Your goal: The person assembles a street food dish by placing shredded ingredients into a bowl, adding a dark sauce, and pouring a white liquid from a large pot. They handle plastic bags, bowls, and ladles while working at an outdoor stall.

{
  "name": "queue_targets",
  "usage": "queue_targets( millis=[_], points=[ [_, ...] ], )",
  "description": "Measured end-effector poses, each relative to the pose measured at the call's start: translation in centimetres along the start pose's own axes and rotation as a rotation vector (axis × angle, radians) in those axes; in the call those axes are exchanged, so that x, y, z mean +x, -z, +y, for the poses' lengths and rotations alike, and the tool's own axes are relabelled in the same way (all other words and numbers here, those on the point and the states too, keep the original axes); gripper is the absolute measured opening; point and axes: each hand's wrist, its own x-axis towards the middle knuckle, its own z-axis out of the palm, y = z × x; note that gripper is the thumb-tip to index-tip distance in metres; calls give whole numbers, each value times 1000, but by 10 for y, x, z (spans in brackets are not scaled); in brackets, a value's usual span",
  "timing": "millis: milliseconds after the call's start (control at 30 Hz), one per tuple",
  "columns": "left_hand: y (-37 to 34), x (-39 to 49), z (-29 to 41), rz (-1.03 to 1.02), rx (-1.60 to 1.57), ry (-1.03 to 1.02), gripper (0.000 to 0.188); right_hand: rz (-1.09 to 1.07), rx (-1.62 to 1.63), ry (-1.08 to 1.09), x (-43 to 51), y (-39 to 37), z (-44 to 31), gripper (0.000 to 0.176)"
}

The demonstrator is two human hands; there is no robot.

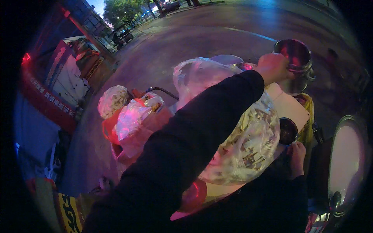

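Observation:
My left arm, in a dark sleeve, reaches across to the upper right. There my left hand [274,65] grips the near rim of a shiny metal pot [298,52]. A second metal vessel [294,86] shows just beneath it. Lower down, my right hand [297,154] pinches the edge of a small round bowl [288,132] with a dark inside. Its contents are too dark to make out. Between my arms lies a big clear plastic bag [250,145] stuffed with pale, chopped-looking pieces. A pale board [288,102] shows behind the bowl.
Red and clear bags [137,122] sit left of my sleeve. A yellow basket [309,116] stands behind the board. At right is a large round pale-topped vessel [346,163]. A red round thing [193,195] lies under the big bag. The road [204,38] runs beyond.

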Motion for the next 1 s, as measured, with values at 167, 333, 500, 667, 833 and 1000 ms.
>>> queue_targets(
  millis=[167,333,500,667,833,1000],
  points=[
    [44,-11,16,68,-51,-17,56,25,-91,19,36,-18,15,21],
    [68,-22,54,82,-90,-184,56,45,-297,65,80,-5,36,29],
    [69,-44,89,-50,-99,-333,51,-61,-1219,374,-7,-14,-25,18],
    [85,-86,123,-69,-38,-434,46,12,-769,208,-164,-5,-26,19],
    [90,-135,206,-143,-172,-647,43,209,-351,-165,-419,78,-55,25],
    [88,-185,282,-373,-169,-722,41,589,-585,-18,-568,129,-29,15]
  ],
)
